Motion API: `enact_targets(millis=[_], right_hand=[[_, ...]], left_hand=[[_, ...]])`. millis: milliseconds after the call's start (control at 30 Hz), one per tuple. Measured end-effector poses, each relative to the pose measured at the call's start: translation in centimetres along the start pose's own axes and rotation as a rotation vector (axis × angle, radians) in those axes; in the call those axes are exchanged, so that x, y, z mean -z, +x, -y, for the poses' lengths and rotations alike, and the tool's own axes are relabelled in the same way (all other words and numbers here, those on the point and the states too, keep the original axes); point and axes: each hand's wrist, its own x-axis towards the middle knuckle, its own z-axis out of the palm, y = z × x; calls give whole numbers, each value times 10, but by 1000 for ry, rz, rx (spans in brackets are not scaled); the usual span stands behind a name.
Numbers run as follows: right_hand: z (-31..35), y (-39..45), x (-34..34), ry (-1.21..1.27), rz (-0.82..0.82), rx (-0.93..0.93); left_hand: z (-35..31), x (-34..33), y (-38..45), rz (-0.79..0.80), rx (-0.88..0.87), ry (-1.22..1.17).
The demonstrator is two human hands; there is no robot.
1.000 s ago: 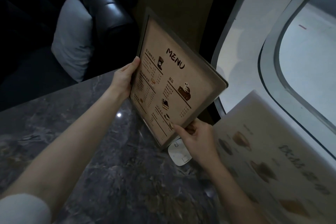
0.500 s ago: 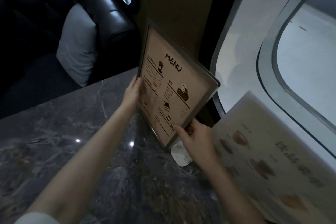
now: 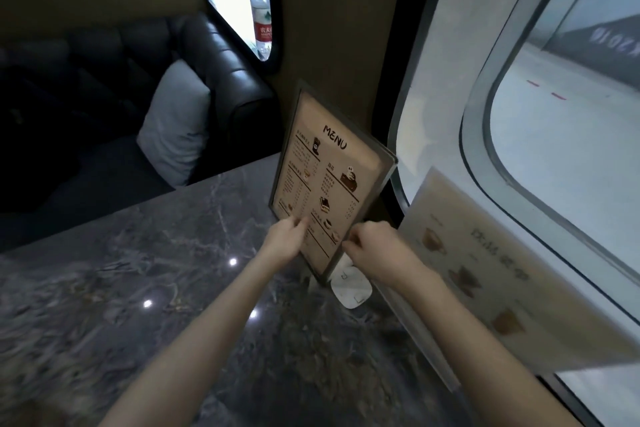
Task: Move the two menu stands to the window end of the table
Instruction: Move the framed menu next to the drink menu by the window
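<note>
Step in hand: setting brown menu stand (image 3: 329,177) at window end of table (image 3: 138,288). Stand upright, slightly tilted, near wall beside window (image 3: 571,149); lower edge looks on or just above tabletop, cannot tell which.

Left hand (image 3: 285,239) pinches lower left edge, fingers closed on it. Right hand (image 3: 374,250) grips lower right edge, fingers curled on it.

Pale menu stand (image 3: 485,270) already stands along window, just right.

White card (image 3: 351,288) lies at base.

Next, likely: square it, check it stands, let go.

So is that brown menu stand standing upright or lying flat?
Upright, slightly tilted: the brown menu stand rises from the table, both hands at its bottom.
</note>
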Motion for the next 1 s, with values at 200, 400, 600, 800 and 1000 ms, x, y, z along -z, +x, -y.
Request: enact_targets(millis=[200,400,600,800,1000], right_hand=[[56,-47,88,89,-27,299],[67,-60,151,209,-124,365],[56,-36,167,69,-201,351],[39,-9,151,-24,-156,261],[33,6,148,11,-21,152]], left_hand=[[-34,14,-33,-46,-115,-168],[-9,0,-41,-157,-22,-253],[24,-23,-39,-104,129,-326],[25,-41,-42,-64,179,-452],[27,-48,-31,-69,256,-622]])
